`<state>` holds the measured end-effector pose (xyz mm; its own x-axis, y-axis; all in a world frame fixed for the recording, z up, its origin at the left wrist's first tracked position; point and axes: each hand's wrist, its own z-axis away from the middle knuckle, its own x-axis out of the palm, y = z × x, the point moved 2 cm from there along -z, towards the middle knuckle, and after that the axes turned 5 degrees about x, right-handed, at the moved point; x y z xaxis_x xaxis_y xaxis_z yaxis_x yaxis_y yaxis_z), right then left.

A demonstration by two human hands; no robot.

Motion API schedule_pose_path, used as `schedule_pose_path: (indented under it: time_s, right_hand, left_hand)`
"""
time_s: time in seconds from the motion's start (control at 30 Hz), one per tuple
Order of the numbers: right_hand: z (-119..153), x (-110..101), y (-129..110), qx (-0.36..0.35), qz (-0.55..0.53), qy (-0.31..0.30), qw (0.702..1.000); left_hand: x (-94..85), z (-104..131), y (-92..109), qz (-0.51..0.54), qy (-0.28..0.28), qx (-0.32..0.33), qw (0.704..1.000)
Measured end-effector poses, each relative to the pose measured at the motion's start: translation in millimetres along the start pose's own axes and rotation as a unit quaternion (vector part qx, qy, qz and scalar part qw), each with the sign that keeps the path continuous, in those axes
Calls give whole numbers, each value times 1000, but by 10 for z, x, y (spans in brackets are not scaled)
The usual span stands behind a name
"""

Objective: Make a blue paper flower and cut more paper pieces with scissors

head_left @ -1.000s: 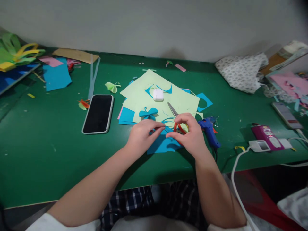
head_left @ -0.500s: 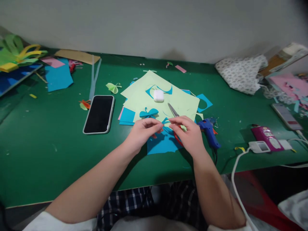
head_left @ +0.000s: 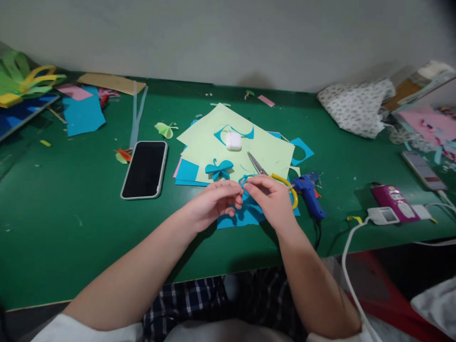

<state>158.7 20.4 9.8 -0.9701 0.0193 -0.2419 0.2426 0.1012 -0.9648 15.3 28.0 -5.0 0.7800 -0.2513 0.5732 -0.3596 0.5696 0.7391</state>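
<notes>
With my two hands I hold one thin blue paper strip point(head_left: 245, 179). The thumb and fingers of my left hand point(head_left: 217, 205) make a narrow pinch, and my right hand point(head_left: 273, 200) pinches it also, so the fingertips almost meet. The strip is between them, above the papers. Just beyond my left hand there is one blue paper butterfly point(head_left: 219, 169); a pale green butterfly point(head_left: 165, 129), also one, lies farther to the left. Under these hands' work I count at least two pale green sheets point(head_left: 203, 135), with one white case point(head_left: 233, 141) on top. One pair of scissors point(head_left: 257, 164) and one blue glue gun point(head_left: 310, 194) lie near my right hand.
</notes>
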Motion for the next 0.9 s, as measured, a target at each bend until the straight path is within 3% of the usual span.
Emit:
schedule_pose_path:
  time_s: [0.1, 0.27, 0.43, 0.7, 0.77, 0.8, 0.83, 0.9]
  right_hand:
    - [13, 2, -29, -9, -10, -3, 1000]
    - [29, 6, -50, -15, -22, -5, 1000]
    - [34, 2, -57, -20, 4, 8, 1000]
    - [32, -4, -30, 6, 37, 45, 998]
    - [20, -14, -12, 36, 22, 61, 997]
    - [9, -22, -3, 52, 12, 71, 996]
    - [-5, -29, 7, 68, 1, 79, 994]
    - [-44, -38, 25, 96, -21, 84, 992]
  left_hand:
    - [13, 3, -12, 41, -45, -22, 998]
    - [-6, -10, -20, 50, -50, -14, 997]
    - [-6, -11, -15, 14, -13, 2, 1000]
    - [29, 21, 15, -164, 57, 101, 980]
    - [-4, 31, 69, -238, 98, 144, 955]
    - [-43, 40, 117, -284, 145, 179, 931]
    - [-96, 53, 177, -335, 207, 217, 893]
    - [-223, 87, 306, -437, 341, 272, 787]
